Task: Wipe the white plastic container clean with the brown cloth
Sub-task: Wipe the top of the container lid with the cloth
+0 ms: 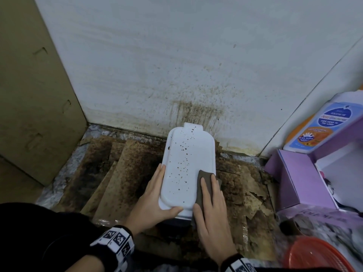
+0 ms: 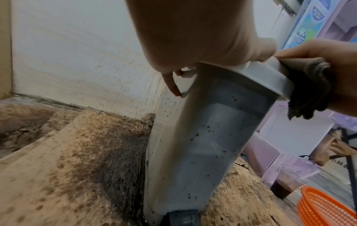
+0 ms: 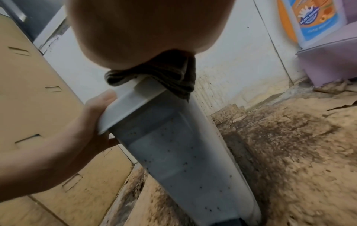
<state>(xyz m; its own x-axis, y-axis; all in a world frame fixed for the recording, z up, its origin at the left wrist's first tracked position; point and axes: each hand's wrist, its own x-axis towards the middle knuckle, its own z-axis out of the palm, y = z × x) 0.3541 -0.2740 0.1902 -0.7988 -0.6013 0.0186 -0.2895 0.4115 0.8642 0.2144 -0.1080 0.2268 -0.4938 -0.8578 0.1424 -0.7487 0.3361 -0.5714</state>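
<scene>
Wiping under way: the white plastic container (image 1: 187, 169) stands tilted on the stained worktop (image 1: 117, 173) against the wall, my left hand (image 1: 155, 199) curled round its near left corner, thumb on the top face. My right hand (image 1: 211, 209) presses the brown cloth (image 1: 202, 185) flat-fingered onto the near right edge. The brown spots across the face seem untouched, so the next stroke should sweep the cloth leftward and away over them while my left hand braces the container.
</scene>
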